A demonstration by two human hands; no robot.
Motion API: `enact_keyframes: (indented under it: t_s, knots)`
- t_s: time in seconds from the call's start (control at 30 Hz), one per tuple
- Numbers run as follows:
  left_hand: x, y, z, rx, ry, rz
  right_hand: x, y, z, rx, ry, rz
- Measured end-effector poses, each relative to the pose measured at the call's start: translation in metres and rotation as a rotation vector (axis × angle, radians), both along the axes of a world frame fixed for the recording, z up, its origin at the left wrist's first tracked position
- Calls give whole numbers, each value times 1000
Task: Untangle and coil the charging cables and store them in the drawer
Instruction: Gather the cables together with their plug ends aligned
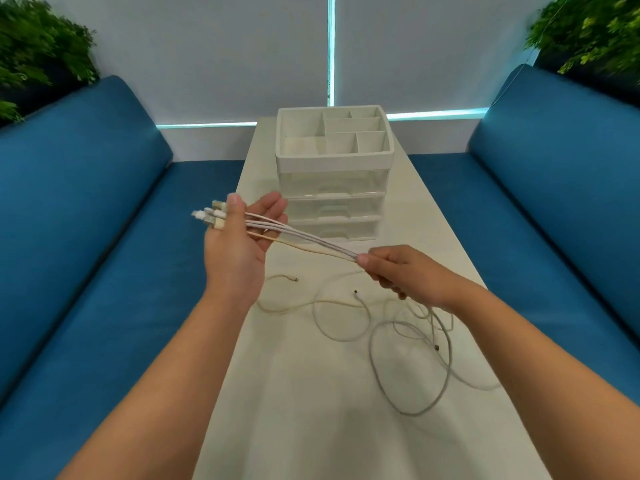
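Several white and cream charging cables (304,241) stretch between my two hands above the white table (311,410). My left hand (239,244) pinches their plug ends (211,216) under the thumb, its other fingers spread. My right hand (405,271) pinches the same bundle further along. The rest of the cables (408,341) lies in loose tangled loops on the table below my right hand, with two free ends showing. A white drawer unit (334,202) with three shut drawers and a divided top tray stands at the far end.
Blue sofa cushions (104,271) flank the narrow table on both sides. Green plants (38,53) stand in the far corners. A white wall with a lit strip lies behind the drawer unit.
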State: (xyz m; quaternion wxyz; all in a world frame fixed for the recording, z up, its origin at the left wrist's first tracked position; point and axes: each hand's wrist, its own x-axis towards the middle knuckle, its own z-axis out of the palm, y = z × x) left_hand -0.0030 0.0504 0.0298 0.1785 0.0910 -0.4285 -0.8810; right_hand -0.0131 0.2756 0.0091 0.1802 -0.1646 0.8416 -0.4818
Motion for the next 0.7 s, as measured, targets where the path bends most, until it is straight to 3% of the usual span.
enact_keyframes:
  t_s: [0.1, 0.27, 0.6, 0.7]
  knots:
    - [2, -5, -6, 29, -22, -7, 2, 9, -1, -5, -28, -39]
    - [-1, -5, -20, 184, -42, -92, 6, 6, 0, 61, 144, -98]
    - [2, 3, -48, 283, -282, -512, 5, 7, 24, -107, 164, -173]
    - [8, 10, -56, 276, -342, -751, 0, 3, 36, -97, 196, -172]
